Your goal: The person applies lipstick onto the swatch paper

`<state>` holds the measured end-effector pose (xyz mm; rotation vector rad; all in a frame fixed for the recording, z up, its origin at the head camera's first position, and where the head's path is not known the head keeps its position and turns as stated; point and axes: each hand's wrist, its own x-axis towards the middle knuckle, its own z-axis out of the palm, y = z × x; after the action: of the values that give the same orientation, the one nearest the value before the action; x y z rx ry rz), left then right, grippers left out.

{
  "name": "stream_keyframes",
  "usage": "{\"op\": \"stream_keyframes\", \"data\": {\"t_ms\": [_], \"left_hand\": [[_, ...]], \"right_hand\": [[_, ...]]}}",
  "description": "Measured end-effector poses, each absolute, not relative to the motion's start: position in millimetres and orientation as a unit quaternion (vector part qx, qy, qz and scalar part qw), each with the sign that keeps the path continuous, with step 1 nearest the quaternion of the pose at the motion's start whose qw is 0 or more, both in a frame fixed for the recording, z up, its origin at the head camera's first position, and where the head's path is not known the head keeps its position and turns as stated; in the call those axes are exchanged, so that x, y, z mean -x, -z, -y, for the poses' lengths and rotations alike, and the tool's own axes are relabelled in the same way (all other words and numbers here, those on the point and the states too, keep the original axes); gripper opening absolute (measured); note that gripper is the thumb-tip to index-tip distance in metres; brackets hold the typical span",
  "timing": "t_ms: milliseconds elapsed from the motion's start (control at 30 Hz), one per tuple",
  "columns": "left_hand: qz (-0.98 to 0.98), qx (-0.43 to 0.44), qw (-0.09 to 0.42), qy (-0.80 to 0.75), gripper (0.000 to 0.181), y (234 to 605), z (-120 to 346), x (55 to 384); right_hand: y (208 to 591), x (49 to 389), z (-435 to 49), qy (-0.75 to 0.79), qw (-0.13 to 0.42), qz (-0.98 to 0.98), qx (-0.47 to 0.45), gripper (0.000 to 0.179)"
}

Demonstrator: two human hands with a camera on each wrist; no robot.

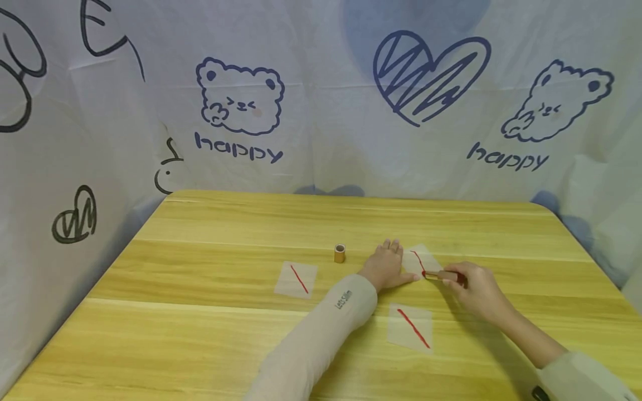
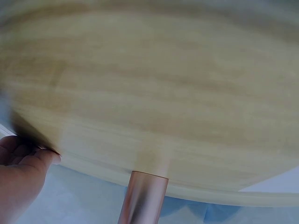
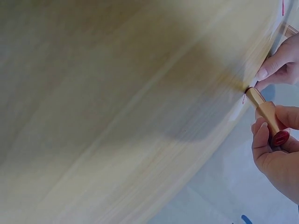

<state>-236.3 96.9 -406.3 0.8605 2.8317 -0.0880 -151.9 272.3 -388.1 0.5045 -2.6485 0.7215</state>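
My right hand (image 1: 473, 287) grips a copper-coloured lipstick (image 1: 443, 275), its red tip at the lower end of a red line on a small whitish square sheet (image 1: 412, 268). In the right wrist view the fingers and thumb wrap the lipstick (image 3: 267, 113) near its dark red end. My left hand (image 1: 386, 268) lies with fingers stretched out at the left edge of that sheet, thumb pointing toward the lipstick tip. Left of this hand the lipstick cap (image 1: 340, 254) stands upright, its hollow end up; the left wrist view shows the cap (image 2: 142, 198) close by.
Two more whitish sheets, each with a slanted red line, lie on the wooden table (image 1: 200, 323): the left sheet (image 1: 283, 285) and the front sheet (image 1: 401, 334). White cloth (image 1: 331, 139) with drawings hangs behind the table and at its sides.
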Motion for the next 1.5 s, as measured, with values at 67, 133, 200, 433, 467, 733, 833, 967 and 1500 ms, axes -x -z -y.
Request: {"op": "stream_keyframes", "data": {"t_ms": [67, 133, 200, 433, 467, 733, 833, 967, 1500], "left_hand": [[-0.952, -0.29, 0.09, 0.03, 0.082, 406.3, -96.7, 236.3], [-0.952, -0.291, 0.089, 0.032, 0.082, 406.1, -96.7, 236.2], [-0.952, -0.291, 0.088, 0.034, 0.082, 405.9, -96.6, 236.4], [-0.952, -0.291, 0.091, 0.04, 0.082, 405.3, -97.0, 236.2], [-0.951, -0.292, 0.09, 0.041, 0.082, 405.4, -97.0, 236.3], [-0.951, -0.293, 0.088, 0.033, 0.083, 406.4, -96.3, 237.0], [-0.951, -0.293, 0.091, 0.032, 0.082, 405.9, -96.1, 236.8], [-0.952, -0.291, 0.096, 0.022, 0.081, 405.3, -95.7, 235.9], [-0.95, -0.296, 0.098, -0.032, 0.077, 404.6, -91.2, 239.4]], "right_hand": [[388.0, 151.6, -272.5, -0.255, 0.172, 0.935, -0.178, 0.019], [387.9, 151.4, -272.8, -0.255, 0.169, 0.935, -0.178, 0.019], [387.3, 151.5, -272.6, -0.258, 0.166, 0.936, -0.175, 0.02], [382.9, 153.1, -273.0, -0.277, 0.126, 0.944, -0.128, 0.023], [382.4, 153.3, -273.5, -0.281, 0.117, 0.945, -0.119, 0.023], [379.1, 156.6, -276.7, -0.311, 0.103, 0.942, -0.07, 0.028], [379.2, 156.9, -277.2, -0.32, 0.106, 0.94, -0.048, 0.029], [379.1, 157.0, -277.4, -0.341, 0.104, 0.934, -0.011, 0.029], [376.5, 159.6, -273.5, -0.464, 0.103, 0.876, 0.075, 0.04]]}}
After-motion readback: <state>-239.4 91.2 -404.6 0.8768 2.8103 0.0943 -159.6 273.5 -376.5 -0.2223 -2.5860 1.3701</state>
